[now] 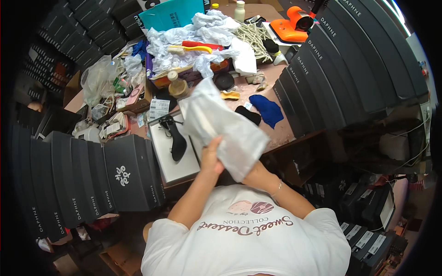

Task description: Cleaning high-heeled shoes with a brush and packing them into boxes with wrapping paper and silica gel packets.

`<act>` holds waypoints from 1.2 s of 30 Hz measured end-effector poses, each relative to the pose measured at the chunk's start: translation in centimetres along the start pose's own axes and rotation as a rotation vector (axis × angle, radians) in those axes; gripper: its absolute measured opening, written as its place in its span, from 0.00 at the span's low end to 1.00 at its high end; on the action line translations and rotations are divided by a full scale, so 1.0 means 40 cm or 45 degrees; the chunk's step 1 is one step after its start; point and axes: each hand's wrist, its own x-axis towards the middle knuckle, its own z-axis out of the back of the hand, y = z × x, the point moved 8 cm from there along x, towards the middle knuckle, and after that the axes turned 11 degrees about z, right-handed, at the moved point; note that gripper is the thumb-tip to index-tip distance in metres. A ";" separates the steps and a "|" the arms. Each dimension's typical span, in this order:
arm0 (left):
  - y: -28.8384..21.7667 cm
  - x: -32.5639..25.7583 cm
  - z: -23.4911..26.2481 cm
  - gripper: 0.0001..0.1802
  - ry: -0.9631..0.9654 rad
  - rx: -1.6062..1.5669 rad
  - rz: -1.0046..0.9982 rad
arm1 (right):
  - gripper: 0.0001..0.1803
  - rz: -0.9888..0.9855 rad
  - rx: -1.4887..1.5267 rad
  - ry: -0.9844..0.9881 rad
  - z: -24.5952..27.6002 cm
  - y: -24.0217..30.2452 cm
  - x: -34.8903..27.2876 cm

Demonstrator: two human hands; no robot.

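A white, slightly see-through bag [225,126] is held up over the table's front edge, blurred by motion. My left hand [212,156] grips its near left side, thumb on top. My right hand [253,175] is at the bag's near right edge; the bag covers its fingers, so whether they grip it or reach inside is hidden. Left of the bag, a black high-heeled shoe [178,146] with thin straps lies on its side in a shallow white box [172,170]. Blue cloth [267,110] and a black cloth piece [248,114] rest right of the bag.
Stacked dark shoe boxes stand at left [129,175] and right [322,69]. Behind lie crumpled white tissue paper [184,50], brushes [191,48], a bottle [177,85], a bundle of thin sticks [253,41] and an orange device [290,27].
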 end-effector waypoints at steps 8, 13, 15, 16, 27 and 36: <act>0.180 0.036 -0.179 0.27 -0.077 1.555 -0.705 | 0.40 -0.446 0.958 -0.563 0.072 -0.323 -0.084; 0.021 0.036 -0.239 0.21 0.127 1.763 -1.004 | 0.22 -0.736 0.779 -0.347 0.223 -0.499 -0.067; -0.106 0.149 -0.075 0.20 -0.333 1.716 -0.952 | 0.24 -0.593 0.181 -0.121 0.183 -0.663 -0.114; -0.158 0.211 -0.014 0.22 -0.485 1.745 -0.878 | 0.28 -0.701 0.085 0.038 0.138 -0.749 -0.147; -0.301 0.373 0.045 0.10 -0.542 1.858 -0.877 | 0.23 -0.455 0.277 -0.065 0.060 -0.374 0.055; -0.441 -0.054 -0.112 0.18 -0.240 1.653 -1.131 | 0.48 -0.540 1.028 -0.238 -0.081 -0.290 0.369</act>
